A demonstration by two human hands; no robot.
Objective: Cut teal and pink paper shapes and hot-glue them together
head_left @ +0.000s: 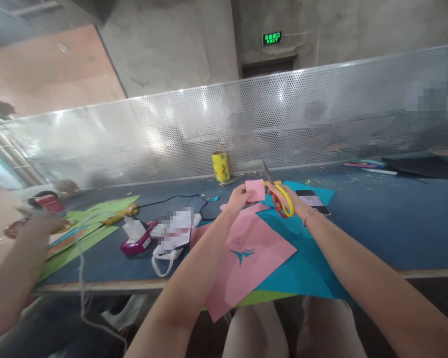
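Scissors (288,194) sat in right hand (283,199), fingers at handle loops, long axis running forward and leaning left, blades pointing away from wearer. Pink paper square (255,190) was pinched in left hand (239,195), above surface (362,223), just left of blades; blade-to-paper contact could not be determined. Larger pink sheet (261,236) lay below, partly over blue sheet (302,268).

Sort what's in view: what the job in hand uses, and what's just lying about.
In use:
small pink paper, in the left hand
scissors, in the right hand
probably large pink sheet

Apparently lying about:
phone
yellow cylinder
purple power strip
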